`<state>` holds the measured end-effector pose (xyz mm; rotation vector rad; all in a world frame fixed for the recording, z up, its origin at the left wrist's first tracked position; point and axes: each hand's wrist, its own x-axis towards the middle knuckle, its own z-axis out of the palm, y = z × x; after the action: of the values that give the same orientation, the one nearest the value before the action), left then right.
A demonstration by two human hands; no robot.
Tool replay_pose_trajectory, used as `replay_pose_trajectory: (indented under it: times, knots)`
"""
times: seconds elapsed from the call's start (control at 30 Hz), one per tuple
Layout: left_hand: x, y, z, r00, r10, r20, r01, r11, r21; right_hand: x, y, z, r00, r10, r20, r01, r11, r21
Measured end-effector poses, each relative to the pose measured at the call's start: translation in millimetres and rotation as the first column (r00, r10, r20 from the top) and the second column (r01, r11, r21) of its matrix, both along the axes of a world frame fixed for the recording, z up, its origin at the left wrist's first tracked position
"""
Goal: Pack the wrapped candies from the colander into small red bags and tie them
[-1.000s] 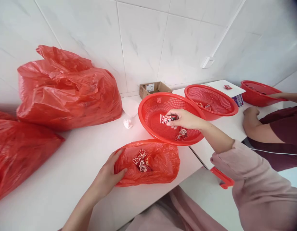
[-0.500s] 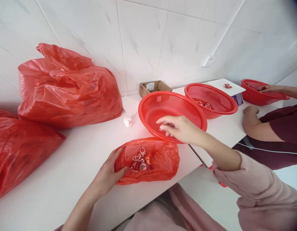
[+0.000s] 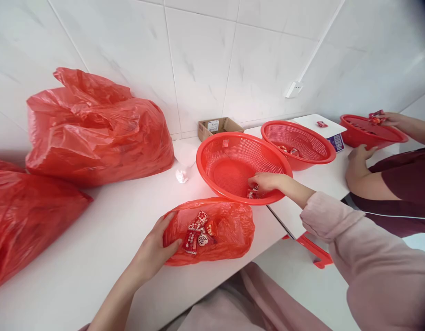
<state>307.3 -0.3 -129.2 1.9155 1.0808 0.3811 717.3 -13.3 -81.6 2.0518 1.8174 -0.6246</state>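
My left hand (image 3: 153, 250) grips the open edge of a small red plastic bag (image 3: 226, 230) lying on the white counter (image 3: 95, 257); several red-and-white wrapped candies (image 3: 198, 232) show inside it. My right hand (image 3: 265, 182) reaches into the nearest red mesh basket (image 3: 233, 161), its fingers curled down on the wrapped candies (image 3: 252, 192) at the basket's near side. Whether it grips one I cannot make out.
Two big stuffed red bags (image 3: 95, 133) (image 3: 22, 216) fill the left of the counter. A crumpled white wrapper (image 3: 181, 176) and a small cardboard box (image 3: 219, 126) lie near the wall. Another person's hands (image 3: 359, 158) work at two further red baskets (image 3: 298, 142) (image 3: 371, 131).
My right hand dropped a candy from the basket into the small bag, then moved back into the basket. The other person's far hand has lifted candies over the far basket.
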Motion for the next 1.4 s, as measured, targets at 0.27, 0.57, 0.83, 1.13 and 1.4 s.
replay_pose_trajectory:
  times: [0.27, 0.57, 0.83, 1.13, 1.4]
  knots:
    - [1, 2, -0.5, 1.000, 0.006, -0.014, -0.006, 1.000, -0.013, -1, -2, 44.2, 0.957, -0.100, -0.272, 0.163, 0.962, 0.219]
    - [4, 1, 2.9, 0.999, -0.001, 0.046, 0.004, 0.998, -0.068, -104, -38, 70.4, 0.583, -0.008, -0.812, 0.266, 0.947, 0.181]
    - [1, 1, 0.3, 0.998, 0.008, 0.063, -0.005, 0.999, -0.049, -57, -9, 40.4, 0.984, -0.032, -0.173, 0.081, 0.954, 0.287]
    - [0, 1, 2.6, 0.999, 0.020, 0.027, -0.019, 0.998, -0.061, -37, 0, 15.1, 0.956, -0.017, -0.292, 0.062, 0.987, 0.147]
    - [1, 4, -1.5, 0.998, 0.009, 0.061, -0.006, 0.998, -0.055, -75, -30, 62.7, 0.574, 0.083, -0.815, 0.215, 0.945, 0.247]
